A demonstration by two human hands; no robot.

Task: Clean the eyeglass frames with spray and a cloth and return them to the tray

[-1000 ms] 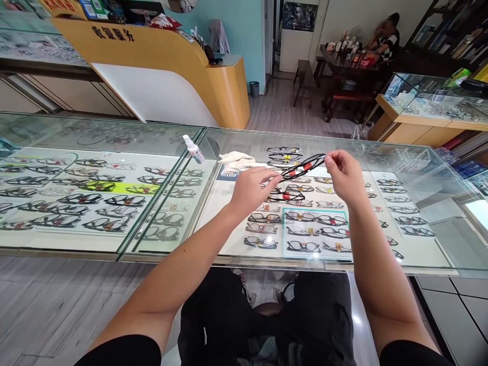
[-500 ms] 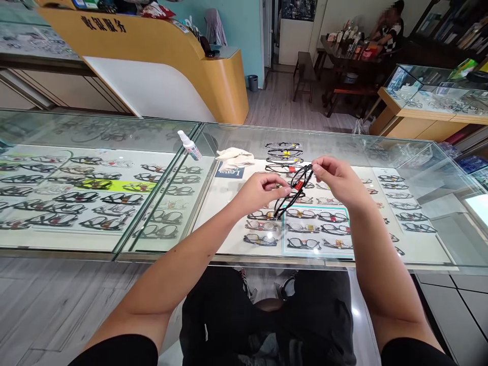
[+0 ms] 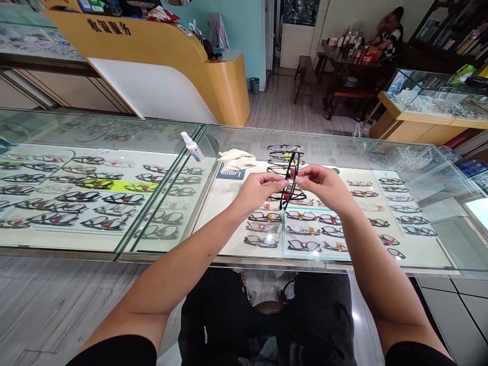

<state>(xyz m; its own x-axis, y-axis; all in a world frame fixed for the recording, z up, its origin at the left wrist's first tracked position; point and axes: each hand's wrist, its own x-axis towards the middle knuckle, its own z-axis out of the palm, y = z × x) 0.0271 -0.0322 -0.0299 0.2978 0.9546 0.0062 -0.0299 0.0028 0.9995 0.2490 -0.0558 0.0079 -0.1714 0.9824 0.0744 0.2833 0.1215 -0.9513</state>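
Observation:
Black-framed glasses (image 3: 291, 185) with a red tag are held upright, seen nearly edge-on, over the glass display case (image 3: 415, 147). My left hand (image 3: 261, 190) pinches them from the left with thumb and fingers. From the right, my right hand (image 3: 320, 184) grips the same pair near the red tag. Beneath the glass lie rows of spectacles, among them a dark pair (image 3: 305, 245). A cream cloth (image 3: 237, 160) rests on the glass left of the hands, near a dark blue card (image 3: 231, 172).
A white spray bottle (image 3: 192, 146) stands on the glass by the joint between cases. Behind is a yellow-and-white counter (image 3: 229, 84). A person (image 3: 391, 35) sits at a dark table at the back right. Another display case (image 3: 427, 101) stands at right.
The glasses have turned from a slant to nearly upright. My right hand has moved left and slightly down, closer to my left hand, and now grips nearer the red tag.

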